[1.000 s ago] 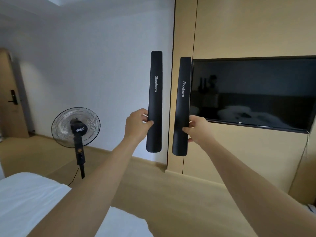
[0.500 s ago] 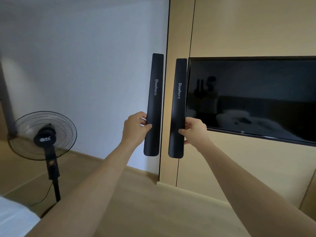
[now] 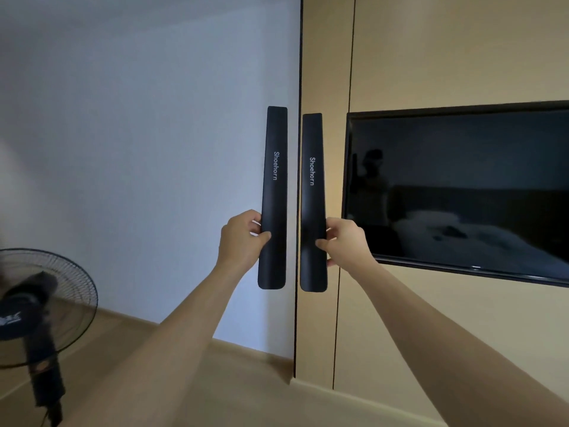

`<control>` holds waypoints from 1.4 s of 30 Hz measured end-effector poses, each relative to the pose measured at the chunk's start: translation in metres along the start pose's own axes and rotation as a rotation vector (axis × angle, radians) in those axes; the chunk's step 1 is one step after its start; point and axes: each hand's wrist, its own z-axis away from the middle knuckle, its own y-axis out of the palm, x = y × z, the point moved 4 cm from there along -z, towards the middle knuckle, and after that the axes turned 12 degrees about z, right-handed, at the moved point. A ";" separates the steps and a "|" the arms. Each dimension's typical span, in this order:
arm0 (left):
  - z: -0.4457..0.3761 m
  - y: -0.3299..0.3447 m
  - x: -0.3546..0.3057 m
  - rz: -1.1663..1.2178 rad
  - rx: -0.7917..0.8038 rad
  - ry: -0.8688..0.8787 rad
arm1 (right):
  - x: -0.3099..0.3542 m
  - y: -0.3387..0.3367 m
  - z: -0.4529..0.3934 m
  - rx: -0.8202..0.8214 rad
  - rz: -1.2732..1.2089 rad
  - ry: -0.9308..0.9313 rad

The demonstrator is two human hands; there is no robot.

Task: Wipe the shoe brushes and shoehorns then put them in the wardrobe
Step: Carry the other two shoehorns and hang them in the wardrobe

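Two long black shoehorns, each printed "Shoehorn", stand upright side by side at arm's length in front of me. My left hand [image 3: 243,238] grips the left shoehorn [image 3: 274,167] near its lower third. My right hand [image 3: 346,241] grips the right shoehorn [image 3: 312,149] at about the same height. The two shoehorns are close together but apart, with a narrow gap between them. No shoe brush or cloth is in view.
A tan wood-panelled wall [image 3: 431,50] fills the right, with a dark wall-mounted television [image 3: 462,192] on it. A white wall [image 3: 138,134] is on the left. A black standing fan [image 3: 37,309] stands at the lower left on the wooden floor [image 3: 246,392].
The view has swung right: the fan slid to the left edge and the white bed left the frame. The two shoehorns came closer together, both hands keeping their grip.
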 end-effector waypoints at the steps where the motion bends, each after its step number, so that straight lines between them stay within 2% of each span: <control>1: -0.012 0.001 0.010 -0.005 -0.006 -0.003 | -0.004 0.008 -0.014 0.002 -0.013 -0.004; 13: -0.146 0.017 0.126 -0.159 -0.181 -0.030 | -0.052 0.131 -0.196 0.199 -0.259 -0.100; 22: -0.225 0.004 0.185 -0.272 -0.375 -0.115 | -0.047 0.227 -0.313 0.371 -0.356 -0.231; 33: -0.286 -0.060 0.274 -0.424 -0.526 -0.159 | -0.009 0.364 -0.394 0.496 -0.434 -0.337; 42: -0.409 -0.138 0.370 -0.379 -0.570 -0.138 | 0.044 0.488 -0.512 0.503 -0.405 -0.362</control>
